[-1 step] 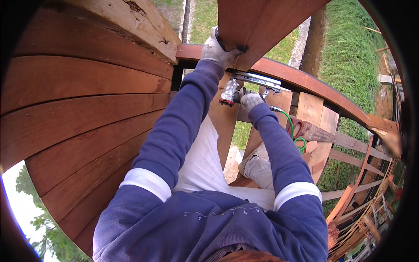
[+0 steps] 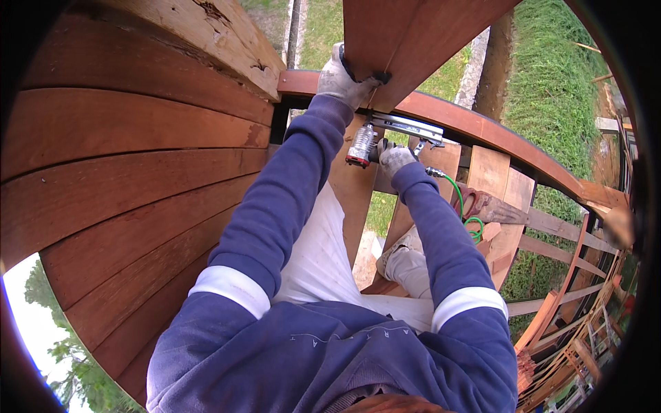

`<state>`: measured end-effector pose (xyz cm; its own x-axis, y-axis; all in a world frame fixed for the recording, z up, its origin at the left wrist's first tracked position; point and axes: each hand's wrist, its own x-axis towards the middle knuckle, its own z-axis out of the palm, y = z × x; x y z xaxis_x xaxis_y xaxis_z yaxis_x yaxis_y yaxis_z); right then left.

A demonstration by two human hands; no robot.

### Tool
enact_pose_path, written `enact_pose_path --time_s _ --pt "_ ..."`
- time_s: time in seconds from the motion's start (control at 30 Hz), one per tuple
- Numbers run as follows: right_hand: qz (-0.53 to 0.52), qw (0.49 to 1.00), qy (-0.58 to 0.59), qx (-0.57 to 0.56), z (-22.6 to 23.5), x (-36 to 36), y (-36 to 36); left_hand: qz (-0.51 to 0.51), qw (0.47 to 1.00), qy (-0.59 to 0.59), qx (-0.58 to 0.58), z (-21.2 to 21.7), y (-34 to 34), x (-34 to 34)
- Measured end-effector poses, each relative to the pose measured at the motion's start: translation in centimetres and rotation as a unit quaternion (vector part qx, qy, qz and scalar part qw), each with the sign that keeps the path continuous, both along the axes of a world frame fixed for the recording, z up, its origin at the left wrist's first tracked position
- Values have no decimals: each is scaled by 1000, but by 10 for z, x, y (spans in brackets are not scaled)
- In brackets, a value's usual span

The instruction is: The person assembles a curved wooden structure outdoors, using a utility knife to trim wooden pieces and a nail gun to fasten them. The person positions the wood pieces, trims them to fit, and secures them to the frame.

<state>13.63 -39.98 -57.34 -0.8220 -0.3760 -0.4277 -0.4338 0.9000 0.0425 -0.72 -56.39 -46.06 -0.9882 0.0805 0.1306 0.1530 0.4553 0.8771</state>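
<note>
My left hand (image 2: 341, 81), in a whitish work glove with dark fingertips, is closed around the lower edge of a reddish-brown wooden board (image 2: 423, 45). Just below it, a nail gun (image 2: 361, 146) with a silver body and a long magazine has its nose up against the underside of that board. My right hand (image 2: 396, 160), gloved too, is wrapped round its handle. From the handle's end a green air hose (image 2: 454, 186) runs off to the lower right. The contact between the nose and the wood is partly hidden.
A curved wooden rail (image 2: 475, 124) crosses beyond my hands. Planks with open gaps lie below, and a handsaw (image 2: 490, 206) rests on them at the right. A wall of reddish boards (image 2: 138, 165) stands close on my left. Grass (image 2: 551, 76) lies farther down.
</note>
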Motion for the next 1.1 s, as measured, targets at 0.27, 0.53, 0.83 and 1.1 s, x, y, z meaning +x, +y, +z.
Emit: enact_pose_path --time_s 0.27,0.53,0.83,1.1 --pt "14 1000 -3 10 3 2 14 -8 999 31 20 0 1 -1" --pt "39 998 14 49 3 8 26 -19 997 34 63 1 1 0" --pt "-11 999 -36 10 47 22 58 -36 984 11 176 10 7 7" --pt "-289 953 -79 -53 229 106 167 -148 881 -44 447 15 -7 -7"
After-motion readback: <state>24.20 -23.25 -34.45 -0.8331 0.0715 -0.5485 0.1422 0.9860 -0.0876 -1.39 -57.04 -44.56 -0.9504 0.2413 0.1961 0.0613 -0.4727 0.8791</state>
